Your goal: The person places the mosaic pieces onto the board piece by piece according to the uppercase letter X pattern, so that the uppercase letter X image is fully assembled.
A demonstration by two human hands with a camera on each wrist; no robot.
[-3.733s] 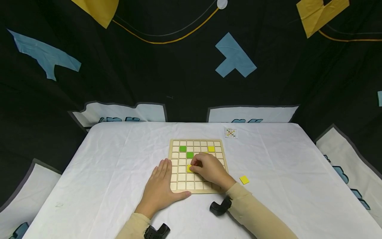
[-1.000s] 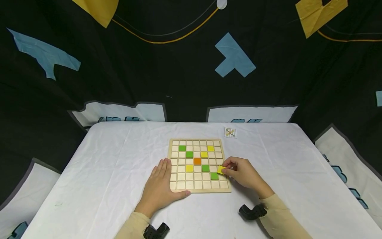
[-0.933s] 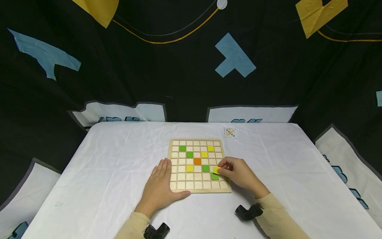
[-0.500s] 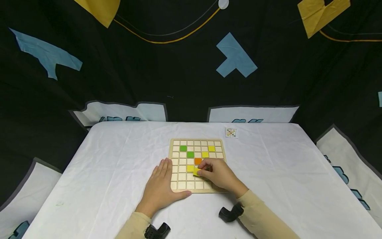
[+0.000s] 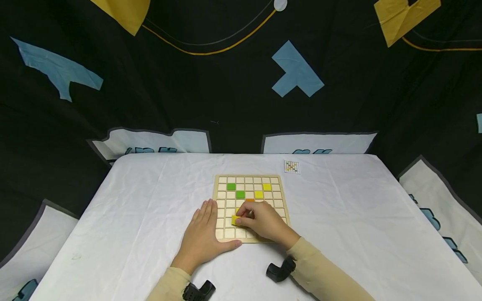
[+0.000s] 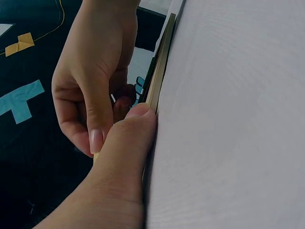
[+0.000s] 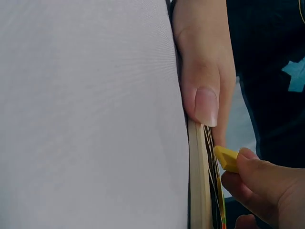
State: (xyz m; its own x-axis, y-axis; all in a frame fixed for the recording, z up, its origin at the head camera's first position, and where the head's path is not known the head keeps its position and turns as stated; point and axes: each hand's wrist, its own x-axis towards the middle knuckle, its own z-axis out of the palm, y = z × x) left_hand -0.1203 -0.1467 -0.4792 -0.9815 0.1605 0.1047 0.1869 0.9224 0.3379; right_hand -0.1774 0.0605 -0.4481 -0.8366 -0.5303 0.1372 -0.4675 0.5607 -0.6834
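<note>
My right hand point(image 5: 263, 221) holds a yellow tile point(image 5: 235, 220) in a fingertip grip, thumb and fingers curled on its right edge. The tile sits low over the wooden grid board point(image 5: 223, 182), in the lower-left part of the grid, just below another yellow tile that my fingers mostly hide. In the right wrist view the yellow tile point(image 7: 227, 158) is tilted, one edge raised off the board's surface, my fingertips point(image 7: 259, 177) pinching it from the near side.

My left hand point(image 5: 201, 236) lies flat on the white cloth of the desk point(image 5: 132, 209), fingers straight, no grip on anything. Its thumb presses against the near edge of the board at the lower-left corner; the left wrist view shows the thumb tip point(image 6: 138, 119) touching that wooden edge.

Tiles seated on the board: green point(image 5: 231, 186) in the upper left, a second green point(image 5: 240, 194) diagonally below it, yellow point(image 5: 267, 186) in the upper right, yellow point(image 5: 258, 194) diagonally below that. An orange tile point(image 5: 250, 200) shows only as a sliver above my right knuckles.

A small printed pattern card point(image 5: 291, 167) lies on the cloth beyond the board's upper-right corner, apart from it.
</note>
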